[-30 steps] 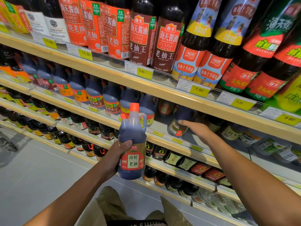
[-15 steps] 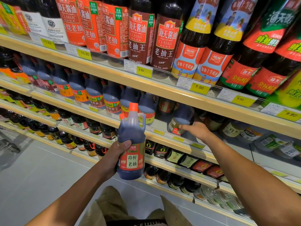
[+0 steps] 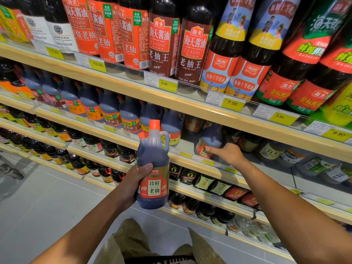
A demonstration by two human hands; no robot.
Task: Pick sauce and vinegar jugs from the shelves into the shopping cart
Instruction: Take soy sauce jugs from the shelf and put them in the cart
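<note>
Two jugs to reckon with, one per hand. Furthest left, the left hand (image 3: pixel 133 182): curled firmly round the waist of the held jug (image 3: pixel 153 164), thumb across the top of its red label. Long axis upright, orange cap up, carried clear of the shelves, lower than the right hand and closer to the body. Up and rightward from there, beyond the left thumb, on the shelf (image 3: pixel 190 161): the shelf jug (image 3: pixel 210 140), likewise upright, standing apart from the row of like jugs (image 3: pixel 129 115) above and beyond the left hand. Against its lower right side, the right hand (image 3: pixel 230 154), arm stretched forward, what seems the thumb laid on the label, remaining fingers hidden behind the body; cannot tell whether clasped round it or merely resting there. Far nearer to this jug than the left hand, and the only one free to take it. Next, by the look of it: closing round the belly, then drawing straight back toward the body rather than lifting, given the low board (image 3: pixel 190 109) close over the top. Worth minding the front edge on the way out. No cart in view; somewhere below or behind both hands perhaps, but impossible to say.
</note>
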